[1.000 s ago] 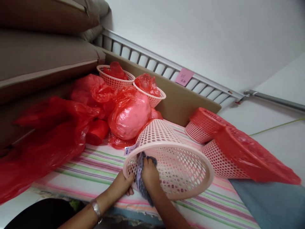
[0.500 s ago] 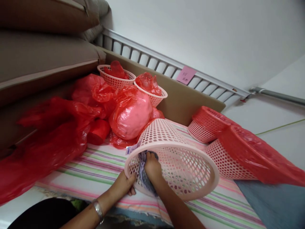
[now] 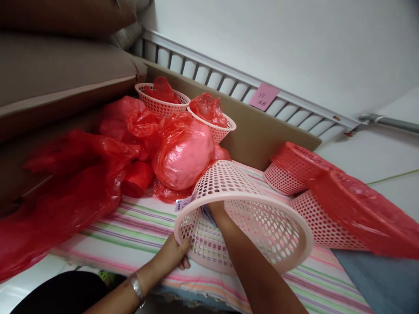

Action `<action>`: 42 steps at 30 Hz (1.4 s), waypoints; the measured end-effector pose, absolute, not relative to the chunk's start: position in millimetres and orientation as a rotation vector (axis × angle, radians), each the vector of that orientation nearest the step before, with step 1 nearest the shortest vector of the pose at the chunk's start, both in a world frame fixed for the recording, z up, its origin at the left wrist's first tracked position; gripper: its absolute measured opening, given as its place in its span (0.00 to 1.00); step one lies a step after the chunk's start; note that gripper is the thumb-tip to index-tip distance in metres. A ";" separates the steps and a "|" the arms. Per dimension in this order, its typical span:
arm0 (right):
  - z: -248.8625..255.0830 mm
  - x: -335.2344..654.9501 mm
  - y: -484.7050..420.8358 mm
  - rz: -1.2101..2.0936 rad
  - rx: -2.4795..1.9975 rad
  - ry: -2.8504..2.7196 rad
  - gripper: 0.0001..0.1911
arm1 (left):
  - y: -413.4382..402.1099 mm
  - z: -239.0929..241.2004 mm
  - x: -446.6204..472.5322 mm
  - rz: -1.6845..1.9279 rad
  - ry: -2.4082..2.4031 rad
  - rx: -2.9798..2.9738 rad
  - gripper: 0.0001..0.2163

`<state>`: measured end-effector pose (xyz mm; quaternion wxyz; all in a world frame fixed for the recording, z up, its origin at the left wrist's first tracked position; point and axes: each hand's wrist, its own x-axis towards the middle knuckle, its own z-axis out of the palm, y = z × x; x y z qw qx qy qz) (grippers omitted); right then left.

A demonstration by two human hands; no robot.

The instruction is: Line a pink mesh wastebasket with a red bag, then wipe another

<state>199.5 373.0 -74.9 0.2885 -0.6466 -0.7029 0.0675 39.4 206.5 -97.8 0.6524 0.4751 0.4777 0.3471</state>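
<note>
Basket (image 3: 242,218), pale pink and full of holes, lies on its side on the striped sheet (image 3: 131,235) of the bed, mouth turned toward the person. Fingers (image 3: 185,250) of the left hand (image 3: 172,255) curl over the lower rim and pinch it from outside, thumb side up. Right hand (image 3: 214,208) is sunk deep inside, pressing a bit of grey cloth (image 3: 207,213) against the wall near a paper label (image 3: 182,204); whether those fingers are spread or bunched I cannot tell, the forearm hides them. I would judge the thing very light, thin plastic that flexes at the wall but is stiffer along the thick rolled rim, so the rim is the place to grip; the lattice gives purchase too, and it will roll if let go. Just behind sits a pink bundle in a red bag (image 3: 185,152), with more loose red plastic (image 3: 65,174) to the left, two small baskets (image 3: 163,102) further back, and other tipped baskets (image 3: 288,168) to the right under a red wrap.
</note>
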 end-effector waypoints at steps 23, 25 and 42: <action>-57.9 174.9 198.0 -0.001 -2.089 -2.349 0.18 | 207.2 -100.0 39.4 0.862 1.056 1.149 0.23; -58.5 175.0 198.7 -0.009 -2.085 -2.346 0.18 | 207.1 -98.3 39.8 0.857 1.064 1.142 0.23; -59.5 173.2 189.0 0.008 -2.068 -2.380 0.20 | 211.4 -73.4 13.0 0.955 1.153 1.153 0.17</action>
